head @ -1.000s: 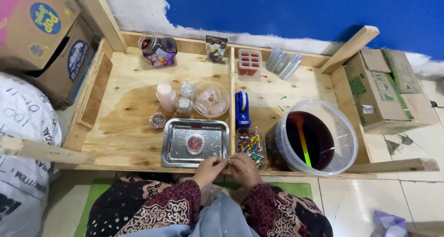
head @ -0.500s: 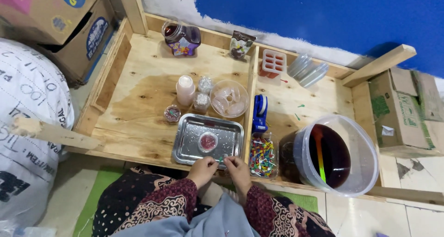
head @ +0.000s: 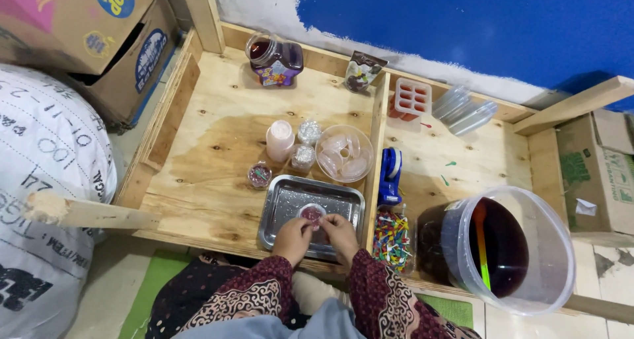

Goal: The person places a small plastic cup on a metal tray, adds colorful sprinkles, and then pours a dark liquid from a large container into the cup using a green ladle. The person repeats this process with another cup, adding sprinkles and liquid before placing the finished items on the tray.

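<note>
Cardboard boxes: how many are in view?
3. Two stacked at top left, the upper box above the lower box. A third box sits at the right edge beside the bucket. Others may lie outside the picture.

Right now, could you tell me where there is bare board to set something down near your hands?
Bare wood lies left of the metal tray, toward the wooden side rail, and behind the pink cup, up to the dark jar. The right bay is bare between the tape dispenser and the bucket. It is crowded around both hands and the clear bowl.
</note>
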